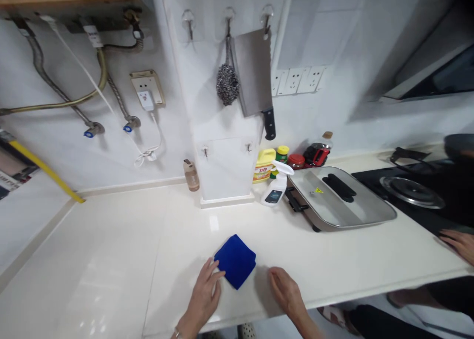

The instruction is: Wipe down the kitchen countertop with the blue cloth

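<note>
White walls (pixel 85 161) back a pale tabletop (pixel 111 240), and through the head view I take the white pillar (pixel 225 176) as my landmark. Tabletop stretches broadly left of the pillar to a low side wall (pixel 33 215); its front edge, opposite the pillar, runs beneath my wrists. Right of the pillar, a white spray bottle (pixel 274 188) and a wide rectangular pan (pixel 365 208) bound my room, with another person's hand (pixel 459 245) farther right.

In front of the pillar lies the blue cloth (pixel 235 261), folded flat. One corner points at the pillar, the opposite one toward the front edge; it is nearly square, so I can't pick out a long axis. My left grip (pixel 203 292) is released, fingertips at the cloth's left edge; whether they press, I cannot tell. My right grip (pixel 288 292) sits apart from the cloth, loosely curled and released.
</note>
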Tool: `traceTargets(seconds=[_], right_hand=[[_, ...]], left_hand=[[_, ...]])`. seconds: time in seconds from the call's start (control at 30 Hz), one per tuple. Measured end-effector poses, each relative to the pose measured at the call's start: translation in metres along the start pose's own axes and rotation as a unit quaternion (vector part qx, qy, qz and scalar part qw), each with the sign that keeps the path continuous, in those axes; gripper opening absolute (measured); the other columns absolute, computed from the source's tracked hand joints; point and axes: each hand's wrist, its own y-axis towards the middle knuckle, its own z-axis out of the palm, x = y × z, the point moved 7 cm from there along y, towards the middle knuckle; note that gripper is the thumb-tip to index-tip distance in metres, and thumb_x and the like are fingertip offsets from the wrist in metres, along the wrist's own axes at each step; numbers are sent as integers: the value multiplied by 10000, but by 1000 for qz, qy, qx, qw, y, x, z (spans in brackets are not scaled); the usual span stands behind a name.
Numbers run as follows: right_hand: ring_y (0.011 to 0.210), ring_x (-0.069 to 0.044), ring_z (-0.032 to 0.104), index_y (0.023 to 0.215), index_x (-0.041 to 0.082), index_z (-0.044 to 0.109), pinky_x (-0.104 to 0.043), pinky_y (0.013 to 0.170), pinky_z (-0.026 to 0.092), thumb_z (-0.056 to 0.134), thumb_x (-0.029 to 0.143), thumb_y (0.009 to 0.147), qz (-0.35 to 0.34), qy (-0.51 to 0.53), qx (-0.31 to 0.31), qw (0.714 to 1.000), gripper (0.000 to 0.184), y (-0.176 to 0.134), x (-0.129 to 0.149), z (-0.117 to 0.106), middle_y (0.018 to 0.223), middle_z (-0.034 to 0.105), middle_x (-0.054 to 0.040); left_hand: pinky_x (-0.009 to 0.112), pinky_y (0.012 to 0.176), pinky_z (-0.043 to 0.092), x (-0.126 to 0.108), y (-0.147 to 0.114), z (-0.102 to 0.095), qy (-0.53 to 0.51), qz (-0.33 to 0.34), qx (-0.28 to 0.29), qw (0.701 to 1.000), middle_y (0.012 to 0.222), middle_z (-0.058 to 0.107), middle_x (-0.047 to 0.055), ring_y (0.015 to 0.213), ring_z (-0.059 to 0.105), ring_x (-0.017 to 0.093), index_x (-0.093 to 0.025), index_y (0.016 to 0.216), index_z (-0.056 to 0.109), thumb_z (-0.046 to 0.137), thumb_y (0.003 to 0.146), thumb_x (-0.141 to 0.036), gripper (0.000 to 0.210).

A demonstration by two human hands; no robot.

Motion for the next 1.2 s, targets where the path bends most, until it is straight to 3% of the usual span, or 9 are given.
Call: traceTargets(seconds=[0.17,0.27,0.37,0.53,0.73,0.83,0.97,1.1,1.2], right_hand=[[860,-190,621,966,210,556,-378,800,554,342,410,961,27,-5,-73,997,293,-8,-19,3,915,642,-71],[942,-203,612,997,220,555,-421,884,534,346,382,960,19,-4,-82,996,268,-12,-20,7,973,637,-78],[942,-203,612,1015,226,559,-416,876,538,360,352,955,6,-3,-80,997,243,-13,-22,8,974,640,-72],[953,-191,611,1029,235,559,-395,882,534,392,292,946,-1,-12,-78,997,195,-15,-27,9,998,642,-53],[967,-222,614,1025,239,557,-448,886,533,408,310,941,-7,-21,-82,996,185,-19,-34,13,1020,640,-67],[973,-239,617,1033,245,559,-480,894,532,419,315,934,-13,-32,-83,996,186,-20,-39,16,1021,643,-76],[954,-240,627,1026,245,549,-478,883,542,406,311,929,-23,-69,-83,994,185,-21,-40,18,997,651,-77],[922,-234,640,997,240,548,-452,856,552,389,328,921,-28,-84,-84,993,198,-19,-40,18,961,663,-73],[885,-237,651,973,229,563,-441,828,555,407,379,890,-24,-89,-79,993,232,-20,-50,14,931,674,-71]], left_hand=[[583,1160,322,-32,53,54,57,36,22,998,1580,289,144,1473,212,302,-215,1461,378,399,959,-304,510],[649,1146,268,-34,62,81,111,47,36,992,1613,146,166,1480,128,362,-203,1518,244,448,936,-323,628],[630,1158,245,-31,57,88,146,89,50,984,1624,81,132,1484,104,355,-235,1532,175,489,904,-272,703],[590,1177,241,-15,49,56,134,169,145,966,1625,140,63,1488,149,294,-306,1519,204,512,816,-150,784],[608,1193,166,41,25,-21,104,158,245,951,1595,260,-29,1482,184,238,-404,1470,308,444,778,-75,778],[573,1192,212,60,19,-34,90,68,206,972,1602,250,6,1478,200,235,-382,1501,233,392,917,-204,632],[616,1159,265,65,27,-2,116,-92,53,988,1582,291,132,1475,184,325,-248,1509,278,362,971,-386,562],[704,1153,136,47,35,35,178,-122,-63,974,1620,131,171,1474,14,429,-211,1497,322,462,926,-431,627],[699,1156,136,43,34,41,195,-120,-65,971,1633,54,143,1474,18,433,-254,1520,248,503,905,-410,684]])
